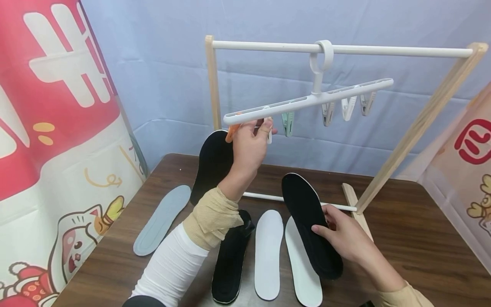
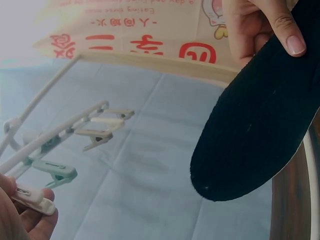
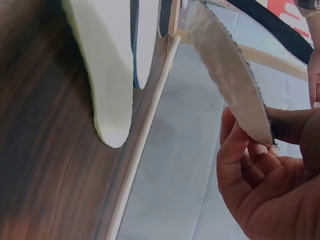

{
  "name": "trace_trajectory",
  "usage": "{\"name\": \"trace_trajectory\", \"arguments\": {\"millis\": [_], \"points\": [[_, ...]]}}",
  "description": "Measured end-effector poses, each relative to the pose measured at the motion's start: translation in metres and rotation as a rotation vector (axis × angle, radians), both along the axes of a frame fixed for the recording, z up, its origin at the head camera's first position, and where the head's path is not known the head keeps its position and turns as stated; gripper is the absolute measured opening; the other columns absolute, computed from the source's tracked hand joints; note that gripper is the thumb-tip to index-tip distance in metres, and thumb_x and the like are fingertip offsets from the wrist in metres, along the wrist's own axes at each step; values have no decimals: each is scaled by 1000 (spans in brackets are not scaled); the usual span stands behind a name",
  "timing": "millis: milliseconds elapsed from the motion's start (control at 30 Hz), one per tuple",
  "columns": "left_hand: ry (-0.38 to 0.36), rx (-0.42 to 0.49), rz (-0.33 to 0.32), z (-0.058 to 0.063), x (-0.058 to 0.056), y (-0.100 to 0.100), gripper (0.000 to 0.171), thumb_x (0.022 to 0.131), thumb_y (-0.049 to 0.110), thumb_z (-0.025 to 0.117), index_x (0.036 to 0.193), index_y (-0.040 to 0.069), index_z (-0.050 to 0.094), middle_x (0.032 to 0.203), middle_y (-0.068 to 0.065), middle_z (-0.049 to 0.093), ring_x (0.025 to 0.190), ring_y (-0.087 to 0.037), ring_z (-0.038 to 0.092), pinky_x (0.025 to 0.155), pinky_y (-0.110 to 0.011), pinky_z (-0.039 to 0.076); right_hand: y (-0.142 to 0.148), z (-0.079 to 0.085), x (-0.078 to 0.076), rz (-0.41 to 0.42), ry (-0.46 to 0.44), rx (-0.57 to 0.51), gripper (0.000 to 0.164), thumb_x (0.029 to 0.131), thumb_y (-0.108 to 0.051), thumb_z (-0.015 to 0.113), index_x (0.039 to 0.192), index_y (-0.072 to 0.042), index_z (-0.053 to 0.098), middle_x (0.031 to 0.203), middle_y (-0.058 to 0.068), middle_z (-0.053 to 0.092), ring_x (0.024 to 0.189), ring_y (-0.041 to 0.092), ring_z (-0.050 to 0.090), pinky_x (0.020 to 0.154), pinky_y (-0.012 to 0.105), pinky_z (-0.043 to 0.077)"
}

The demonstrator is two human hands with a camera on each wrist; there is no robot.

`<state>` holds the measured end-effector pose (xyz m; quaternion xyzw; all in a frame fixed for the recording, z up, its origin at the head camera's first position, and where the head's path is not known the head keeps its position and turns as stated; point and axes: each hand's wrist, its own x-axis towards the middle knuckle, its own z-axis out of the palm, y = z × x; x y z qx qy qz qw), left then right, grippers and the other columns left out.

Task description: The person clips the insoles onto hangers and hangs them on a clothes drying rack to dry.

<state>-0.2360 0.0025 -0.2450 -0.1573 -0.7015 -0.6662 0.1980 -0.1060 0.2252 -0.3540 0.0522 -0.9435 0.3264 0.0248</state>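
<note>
My left hand [image 1: 249,147] pinches a white clip [image 2: 36,199] near the lower left end of the white clip hanger [image 1: 291,104]. Beside it, an orange clip [image 1: 232,133] is partly covered by the fingers, and a black insole [image 1: 212,164] hangs below. My right hand [image 1: 347,233] grips another black insole [image 1: 308,221] by its edge, thumb on the dark face, above the table. Its pale underside shows in the right wrist view. The hanger hooks over a white rail [image 1: 387,50] and tilts down to the left. A green clip [image 1: 287,123] hangs right of my left hand.
On the brown table [image 1: 414,256] lie a grey insole [image 1: 163,219], a black insole [image 1: 230,264] and two white insoles [image 1: 267,256], one partly under the held insole. The rack's wooden leg [image 1: 418,132] slants at the right. Several pale clips [image 1: 348,108] hang toward the hanger's right end.
</note>
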Motion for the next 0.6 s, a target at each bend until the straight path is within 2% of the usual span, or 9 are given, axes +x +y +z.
{"name": "trace_trajectory", "arguments": {"millis": [200,467,600], "points": [[4,-15,13,0,1,1,24,101,16,64,119,0,70,101,-14,72,91,-22,74,70,-22,47,-4,3,-3,17,15,-2,34,93,-20,74,123,-13,60,107,0,74,96,18,71,83,41,51],[10,-11,17,0,1,2,23,101,15,63,118,0,70,102,-14,71,92,-22,75,69,-21,47,-9,8,-5,25,-6,-42,32,94,-22,74,121,-12,60,104,-1,75,87,10,71,79,33,52],[12,2,7,-1,1,2,23,101,13,64,118,0,70,102,-15,71,91,-23,75,70,-20,48,-11,11,-6,19,-20,-54,32,94,-24,74,121,-11,60,102,-2,75,85,9,70,78,33,51]]}}
